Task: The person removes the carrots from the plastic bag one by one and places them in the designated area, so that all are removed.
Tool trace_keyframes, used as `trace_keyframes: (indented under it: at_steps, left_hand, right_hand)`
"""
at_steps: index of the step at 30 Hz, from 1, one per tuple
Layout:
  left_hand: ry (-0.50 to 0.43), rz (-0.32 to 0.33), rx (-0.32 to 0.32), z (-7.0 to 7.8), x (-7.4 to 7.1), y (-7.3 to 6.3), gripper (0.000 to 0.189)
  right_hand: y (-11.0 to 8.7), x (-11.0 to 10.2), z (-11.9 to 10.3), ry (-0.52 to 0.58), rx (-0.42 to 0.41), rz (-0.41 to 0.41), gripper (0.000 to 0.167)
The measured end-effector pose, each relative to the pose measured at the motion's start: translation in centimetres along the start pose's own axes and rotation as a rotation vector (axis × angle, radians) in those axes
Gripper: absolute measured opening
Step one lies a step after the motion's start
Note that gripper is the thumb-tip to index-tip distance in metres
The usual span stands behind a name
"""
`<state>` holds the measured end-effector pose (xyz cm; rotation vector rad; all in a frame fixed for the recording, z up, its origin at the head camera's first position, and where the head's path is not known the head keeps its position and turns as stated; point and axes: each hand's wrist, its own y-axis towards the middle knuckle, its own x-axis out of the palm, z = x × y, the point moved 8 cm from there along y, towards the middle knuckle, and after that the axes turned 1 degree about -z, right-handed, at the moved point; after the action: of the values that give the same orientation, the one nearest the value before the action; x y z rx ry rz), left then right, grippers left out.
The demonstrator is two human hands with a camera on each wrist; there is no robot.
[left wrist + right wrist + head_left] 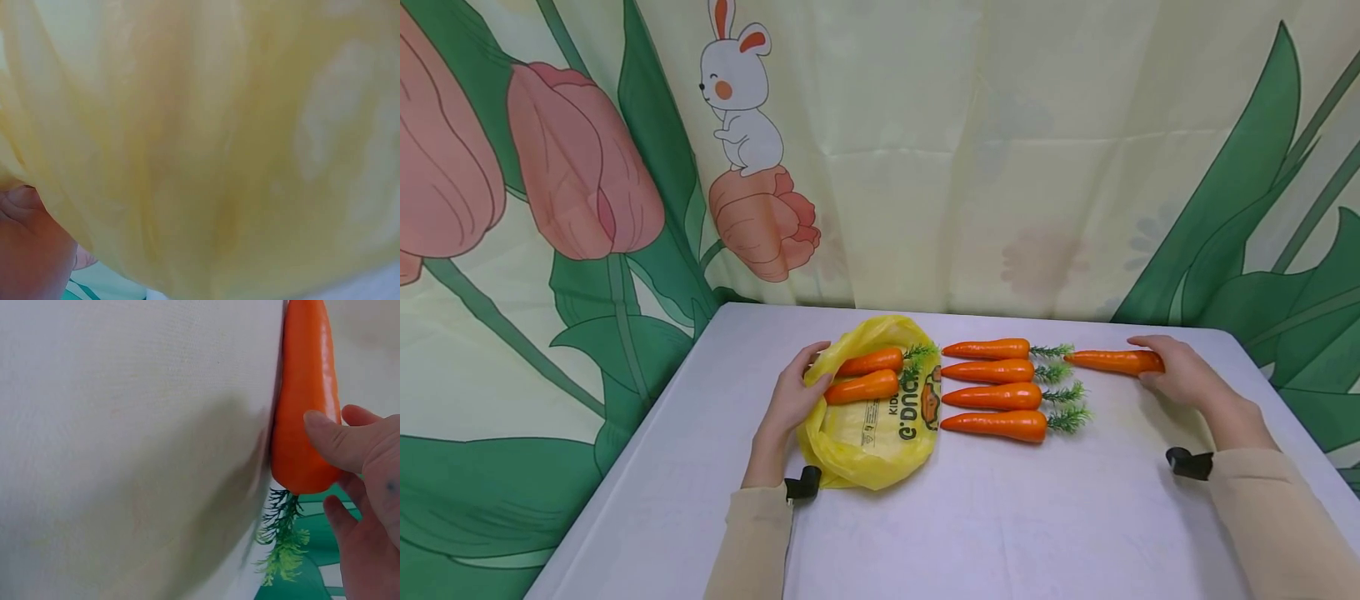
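The left hand (795, 392) grips the left rim of a yellow plastic bag (868, 475), its thumb toward the opening. In the left wrist view the yellow bag (206, 150) fills most of the frame, and only part of the hand (34, 244) shows. Two glossy orange toy carrots lie in the bag's mouth, the nearer carrot (863, 387) just below the other. At the right, the right hand (1183, 375) holds another toy carrot (1112, 361) by its thick end, thumb on top. That carrot (306, 394) lies close along the white tabletop, green leaves hanging past its end.
Several toy carrots, among them the nearest carrot (996, 426), lie in a column between the bag and the right hand, tips pointing left. They rest on a white-covered table (1000, 525). A printed curtain (910, 167) hangs behind the table's far edge.
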<state>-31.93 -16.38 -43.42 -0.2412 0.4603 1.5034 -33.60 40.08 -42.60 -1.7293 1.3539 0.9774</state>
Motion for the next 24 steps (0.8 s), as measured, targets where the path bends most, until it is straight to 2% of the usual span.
trace_keyframes:
  at_steps: [5, 13, 24]
  left_hand:
    - [-0.002, -0.002, 0.007, 0.1, 0.0, 0.0, 0.051]
    - [-0.005, -0.004, 0.0, 0.2, 0.0, -0.1, 0.051]
    - [-0.014, -0.008, 0.0, 0.2, 0.0, 0.0, 0.051]
  right_hand:
    - [-0.1, -0.4, -1.0, -0.016, -0.034, 0.026, 0.06]
    - [0.0, -1.5, -5.2, -0.05, -0.172, 0.111, 0.06]
    - [0.2, -1.3, -9.8, -0.017, -0.21, 0.112, 0.062]
